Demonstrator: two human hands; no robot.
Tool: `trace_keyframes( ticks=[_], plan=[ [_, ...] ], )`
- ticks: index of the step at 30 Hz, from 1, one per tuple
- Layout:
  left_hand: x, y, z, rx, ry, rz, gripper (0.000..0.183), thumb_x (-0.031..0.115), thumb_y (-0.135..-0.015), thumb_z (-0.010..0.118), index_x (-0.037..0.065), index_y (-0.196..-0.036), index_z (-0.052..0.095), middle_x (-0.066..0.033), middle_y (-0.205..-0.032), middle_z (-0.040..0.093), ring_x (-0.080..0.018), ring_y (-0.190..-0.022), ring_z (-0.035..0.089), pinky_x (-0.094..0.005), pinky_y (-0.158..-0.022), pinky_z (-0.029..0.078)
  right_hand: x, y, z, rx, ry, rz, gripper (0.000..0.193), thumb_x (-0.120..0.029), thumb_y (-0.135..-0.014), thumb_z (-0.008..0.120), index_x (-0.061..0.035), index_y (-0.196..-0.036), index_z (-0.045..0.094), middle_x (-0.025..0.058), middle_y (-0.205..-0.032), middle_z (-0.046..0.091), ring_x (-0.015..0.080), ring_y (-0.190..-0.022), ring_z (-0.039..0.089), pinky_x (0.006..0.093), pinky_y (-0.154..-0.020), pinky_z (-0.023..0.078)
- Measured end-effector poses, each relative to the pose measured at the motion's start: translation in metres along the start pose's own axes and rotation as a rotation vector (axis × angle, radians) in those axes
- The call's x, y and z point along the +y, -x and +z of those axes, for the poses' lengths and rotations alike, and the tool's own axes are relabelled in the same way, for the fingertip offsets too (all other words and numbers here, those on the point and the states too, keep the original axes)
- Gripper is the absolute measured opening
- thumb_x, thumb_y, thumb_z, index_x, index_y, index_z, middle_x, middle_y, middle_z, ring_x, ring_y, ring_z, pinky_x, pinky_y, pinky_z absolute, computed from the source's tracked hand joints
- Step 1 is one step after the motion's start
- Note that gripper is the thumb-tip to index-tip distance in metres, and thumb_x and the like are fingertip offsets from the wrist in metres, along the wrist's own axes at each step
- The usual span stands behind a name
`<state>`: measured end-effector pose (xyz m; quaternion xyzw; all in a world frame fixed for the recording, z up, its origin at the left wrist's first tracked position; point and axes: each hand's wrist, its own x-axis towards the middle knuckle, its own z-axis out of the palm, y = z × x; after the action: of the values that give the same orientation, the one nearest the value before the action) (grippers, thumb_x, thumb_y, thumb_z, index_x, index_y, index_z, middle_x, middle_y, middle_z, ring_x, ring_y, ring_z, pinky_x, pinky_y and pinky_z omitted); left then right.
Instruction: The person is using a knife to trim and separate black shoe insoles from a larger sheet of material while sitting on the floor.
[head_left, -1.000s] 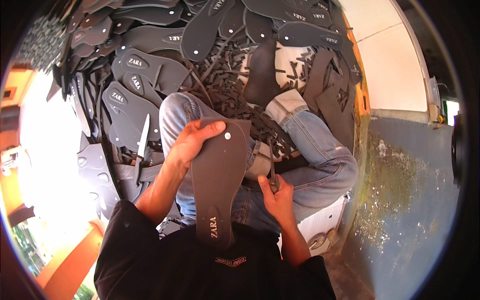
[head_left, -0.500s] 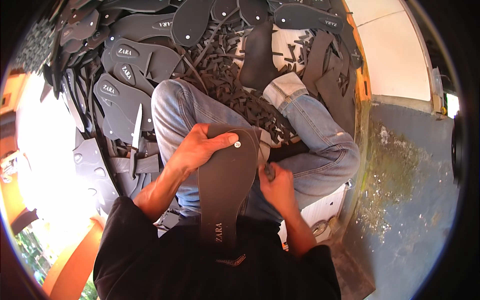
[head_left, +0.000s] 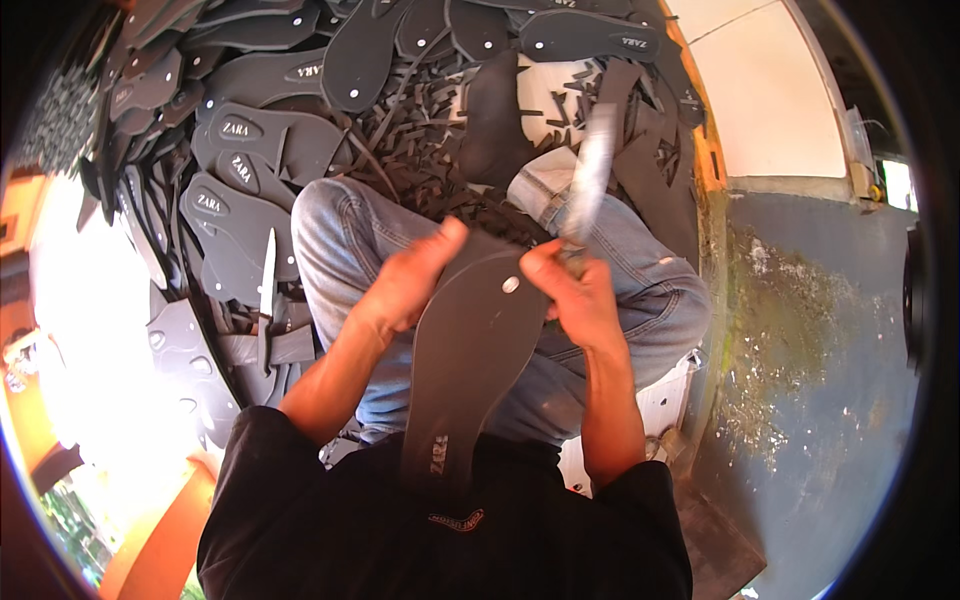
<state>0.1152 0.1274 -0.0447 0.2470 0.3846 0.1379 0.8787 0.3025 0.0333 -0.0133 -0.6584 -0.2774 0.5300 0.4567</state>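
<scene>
A dark grey shoe sole [head_left: 470, 340] leans lengthwise against my shirt and lap, wide end away from me, with a white round sticker near that end. My left hand [head_left: 408, 285] is at its far left edge, thumb raised and blurred, fingers partly hidden behind the sole. In my right hand [head_left: 575, 290] is a knife [head_left: 592, 170], its blade pointing up and away, smeared by motion. The right thumb lies by the sole's far right corner; whether it presses on the sole I cannot tell. A dark strip of the sheet shows past the sole's far edge.
Many dark soles [head_left: 240, 215] lie in piles at the left and far side. A second knife [head_left: 267, 290] rests among them, left of my knee. Cut scraps [head_left: 400, 140] cover the floor around my foot [head_left: 495, 125]. A wooden edge [head_left: 712, 150] runs along the right.
My right hand has risen to the sole's far right corner, and the knife blade now points up. My left thumb has lifted off the sole, which has tilted slightly rightward.
</scene>
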Motion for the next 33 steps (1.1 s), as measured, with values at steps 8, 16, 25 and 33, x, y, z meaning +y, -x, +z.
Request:
trace_keyframes(
  ticks=[8, 16, 25, 33],
  plan=[
    [-0.061, -0.024, 0.054, -0.041, 0.116, 0.493, 0.024, 0.024, -0.089, 0.06, 0.003, -0.1, 0.056, -0.0077, -0.072, 0.06, -0.0115, -0.045, 0.05, -0.0227, -0.039, 0.039, 0.001, 0.015, 0.005, 0.317, -0.258, -0.293, 0.019, -0.015, -0.086, 0.067, -0.0016, -0.078, 0.056, -0.0011, -0.056, 0.052, 0.0044, -0.045, 0.041, 0.0201, -0.042, 0.032],
    [-0.05, -0.044, 0.088, 0.132, 0.355, 0.388, 0.022, 0.031, -0.092, 0.056, 0.009, -0.094, 0.056, -0.002, -0.057, 0.051, -0.0103, -0.041, 0.041, -0.024, -0.038, 0.03, 0.051, 0.042, -0.028, 0.57, 0.537, -0.163, 0.04, -0.034, -0.087, 0.063, -0.0006, -0.067, 0.052, 0.015, -0.052, 0.053, 0.0309, -0.046, 0.054, 0.0404, -0.046, 0.04],
    [-0.043, -0.057, 0.087, 0.167, 0.36, 0.339, 0.023, 0.033, -0.091, 0.059, 0.01, -0.092, 0.055, -0.0006, -0.057, 0.049, -0.0101, -0.043, 0.041, -0.0239, -0.039, 0.03, 0.066, 0.049, -0.022, 0.544, 0.742, -0.071, 0.04, -0.032, -0.088, 0.061, -0.0032, -0.063, 0.048, 0.0184, -0.05, 0.052, 0.0411, -0.049, 0.054, 0.0472, -0.046, 0.039],
    [-0.063, -0.062, 0.084, 0.08, 0.422, 0.392, 0.019, 0.026, -0.09, 0.06, 0.008, -0.095, 0.056, -0.0018, -0.064, 0.054, -0.0101, -0.044, 0.044, -0.0235, -0.039, 0.033, 0.068, 0.052, -0.017, 0.561, 0.741, 0.018, 0.036, -0.028, -0.087, 0.059, -0.0022, -0.064, 0.049, 0.0208, -0.052, 0.053, 0.0431, -0.053, 0.055, 0.049, -0.049, 0.04]
  ],
)
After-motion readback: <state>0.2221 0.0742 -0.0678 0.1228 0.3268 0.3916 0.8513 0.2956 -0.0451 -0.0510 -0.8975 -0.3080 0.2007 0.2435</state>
